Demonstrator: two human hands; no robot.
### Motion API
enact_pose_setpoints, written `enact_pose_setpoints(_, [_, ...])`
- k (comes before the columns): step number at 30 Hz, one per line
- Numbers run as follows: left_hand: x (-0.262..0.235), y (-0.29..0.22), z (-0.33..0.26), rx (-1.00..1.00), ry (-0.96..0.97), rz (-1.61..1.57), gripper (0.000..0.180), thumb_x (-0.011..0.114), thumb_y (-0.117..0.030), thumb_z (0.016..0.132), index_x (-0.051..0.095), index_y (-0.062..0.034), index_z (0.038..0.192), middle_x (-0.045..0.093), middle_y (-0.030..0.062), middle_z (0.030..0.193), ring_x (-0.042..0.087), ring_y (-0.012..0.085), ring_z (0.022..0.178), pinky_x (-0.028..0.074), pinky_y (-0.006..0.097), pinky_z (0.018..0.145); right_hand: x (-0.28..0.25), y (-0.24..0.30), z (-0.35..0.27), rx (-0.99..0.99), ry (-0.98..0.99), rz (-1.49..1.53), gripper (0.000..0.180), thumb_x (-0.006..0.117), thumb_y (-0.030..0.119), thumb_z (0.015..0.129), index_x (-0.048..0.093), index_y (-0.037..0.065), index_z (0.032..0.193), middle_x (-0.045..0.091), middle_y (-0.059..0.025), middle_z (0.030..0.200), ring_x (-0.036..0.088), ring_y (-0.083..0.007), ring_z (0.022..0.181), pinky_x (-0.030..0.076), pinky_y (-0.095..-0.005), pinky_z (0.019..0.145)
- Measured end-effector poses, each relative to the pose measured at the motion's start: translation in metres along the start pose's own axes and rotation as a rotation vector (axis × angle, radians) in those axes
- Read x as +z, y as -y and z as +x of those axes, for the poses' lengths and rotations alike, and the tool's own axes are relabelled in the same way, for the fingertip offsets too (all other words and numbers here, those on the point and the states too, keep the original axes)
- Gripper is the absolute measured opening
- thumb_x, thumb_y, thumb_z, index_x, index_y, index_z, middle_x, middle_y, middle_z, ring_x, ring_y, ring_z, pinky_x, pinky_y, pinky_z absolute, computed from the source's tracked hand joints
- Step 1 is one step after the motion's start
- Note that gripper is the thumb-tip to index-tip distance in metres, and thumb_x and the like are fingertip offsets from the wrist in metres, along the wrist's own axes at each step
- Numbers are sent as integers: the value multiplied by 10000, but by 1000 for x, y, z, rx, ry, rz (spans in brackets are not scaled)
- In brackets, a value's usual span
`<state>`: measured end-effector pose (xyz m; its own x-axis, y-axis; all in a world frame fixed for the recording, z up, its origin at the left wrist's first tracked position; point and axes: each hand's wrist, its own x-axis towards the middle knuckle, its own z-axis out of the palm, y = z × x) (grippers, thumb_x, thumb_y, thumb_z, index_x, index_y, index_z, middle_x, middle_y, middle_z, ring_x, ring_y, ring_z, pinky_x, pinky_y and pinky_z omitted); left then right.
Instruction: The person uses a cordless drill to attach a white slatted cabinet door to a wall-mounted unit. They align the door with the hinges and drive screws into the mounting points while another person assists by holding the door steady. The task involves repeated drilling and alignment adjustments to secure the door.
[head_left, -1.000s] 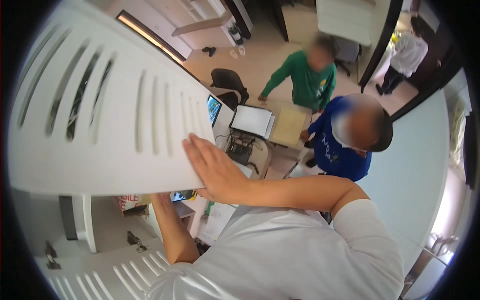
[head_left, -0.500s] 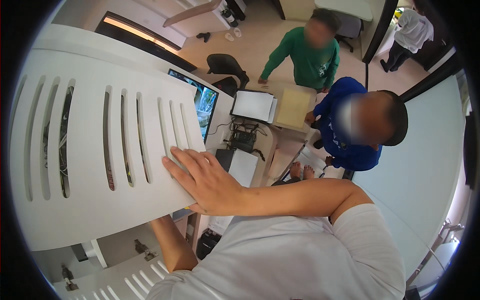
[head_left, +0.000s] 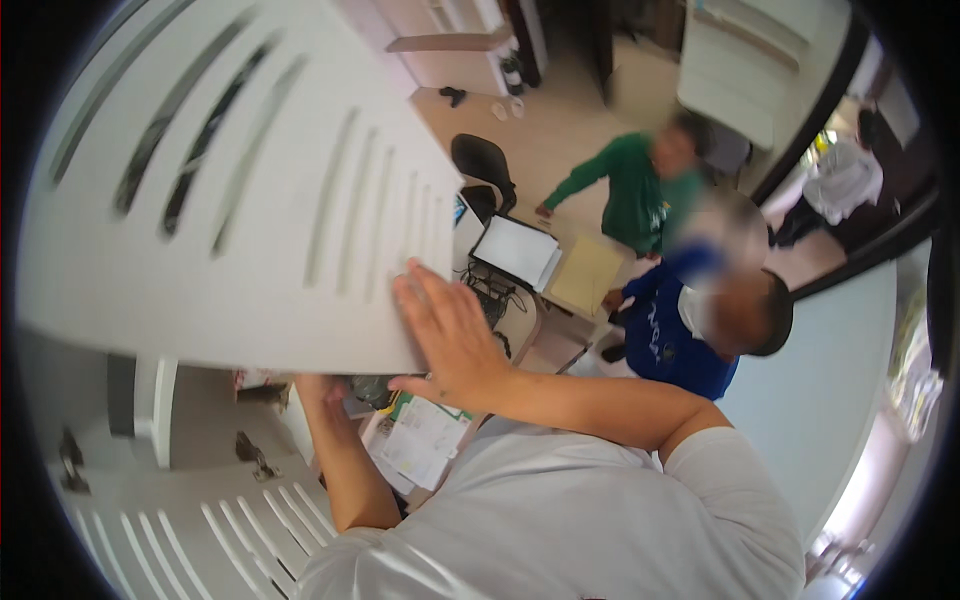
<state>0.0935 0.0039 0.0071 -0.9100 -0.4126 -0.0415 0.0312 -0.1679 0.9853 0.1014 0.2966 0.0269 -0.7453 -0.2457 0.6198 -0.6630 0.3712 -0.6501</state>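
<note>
A large white door with slots [head_left: 330, 250] fills the upper left, tilted and slightly blurred. My right hand [head_left: 455, 325] holds its lower right corner, fingers stretched over the face and thumb below the bottom edge. Under that edge is my left hand [head_left: 322, 388], its fingers mostly hidden behind the door. Close to it sits a dark, shiny thing [head_left: 373, 390] whose kind I cannot make out. Below the door, a white cabinet interior [head_left: 210, 400] shows metal hinges [head_left: 257, 457].
Papers [head_left: 425, 440] lie below my right hand. Beyond are a desk with a paper tray [head_left: 515, 250], a yellowish folder [head_left: 590, 275] and a black chair [head_left: 482, 165]. People in blue [head_left: 670, 330] and green [head_left: 635, 195] stand to the right; another, in white [head_left: 845, 185], is farther off.
The slotted door has swung upward, with my right hand moving right on its corner. More of the cabinet interior and the papers below show. The monitor is now mostly covered.
</note>
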Motion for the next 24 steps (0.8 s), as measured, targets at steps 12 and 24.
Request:
enact_pose_setpoints(12, [22, -69, -89, 214, -82, -194, 334, 833, -68, 841, 673, 9, 1124, 741, 136, 947, 671, 151, 753, 559, 294, 616, -52, 16, -31, -458, 661, 223, 718, 874, 267, 775, 551, 43, 1375, 550, -190, 1376, 576, -355, 1184, 528, -435, 940])
enact_pose_setpoints(24, [-5, -65, -77, 257, -123, -304, 402, 813, -8, 809, 664, 15, 1181, 744, 138, 976, 668, 144, 759, 560, 285, 642, 26, 78, 27, -674, 906, -732, 762, 719, 468, 872, 520, 9, 1448, 536, -245, 1446, 447, -403, 1391, 244, -524, 1207])
